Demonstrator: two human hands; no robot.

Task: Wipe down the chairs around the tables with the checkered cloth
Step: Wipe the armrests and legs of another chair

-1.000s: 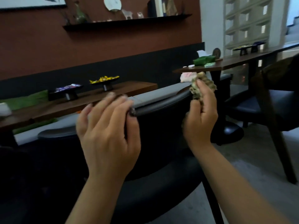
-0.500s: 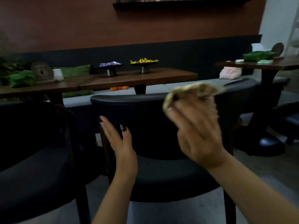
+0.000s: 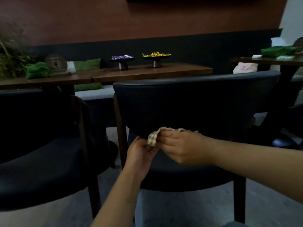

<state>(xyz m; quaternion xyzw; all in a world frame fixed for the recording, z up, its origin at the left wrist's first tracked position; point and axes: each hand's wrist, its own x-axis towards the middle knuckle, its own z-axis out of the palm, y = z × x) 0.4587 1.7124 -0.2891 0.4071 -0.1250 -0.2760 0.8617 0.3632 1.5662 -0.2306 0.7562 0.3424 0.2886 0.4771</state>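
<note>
A dark chair (image 3: 193, 102) with a curved padded backrest stands right in front of me, its seat facing me. The checkered cloth (image 3: 153, 138) is bunched up just above the seat, below the backrest's lower edge. My right hand (image 3: 182, 147) pinches the cloth from the right, palm down. My left hand (image 3: 141, 154) holds the cloth's lower left corner from below. A second dark chair (image 3: 37, 163) stands to the left, close beside the first.
A wooden table (image 3: 147, 72) behind the chairs carries two footed dishes (image 3: 155, 60) of wrapped sweets, a green cloth and a round plaque. Another table (image 3: 268, 60) stands at the right with green items. A grey bench runs along the wall. The floor is grey.
Both hands dropped from the backrest's top to just above the seat. My left hand let go of the chair and joined the right on the cloth. My view shifted left and lower.
</note>
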